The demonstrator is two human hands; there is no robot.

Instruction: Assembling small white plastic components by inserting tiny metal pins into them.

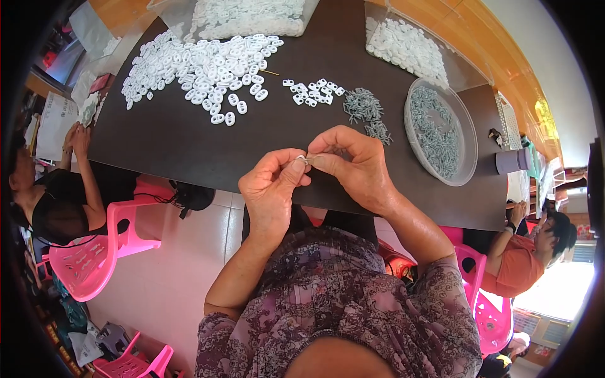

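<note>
My left hand (271,189) pinches a small white plastic piece (301,159) between thumb and fingers, just above the near edge of the dark table (170,142). Against it my right hand (362,167) closes thumb and forefinger; whatever they grip is too small to make out. Beyond my hands lies a little group of white plastic pieces with two holes (313,92). Next to these are loose heaps of small grey screws (363,105). A wide pile of oval white two-hole plates (208,69) spreads over the far left.
A round clear tub (472,138) of grey screws stands right, near a grey-lilac cylinder (513,161). Clear bins (372,17) of white parts line the far edge. A thin yellowish stick (269,72) lies by the pile. People sit at both sides, near pink chairs (113,252).
</note>
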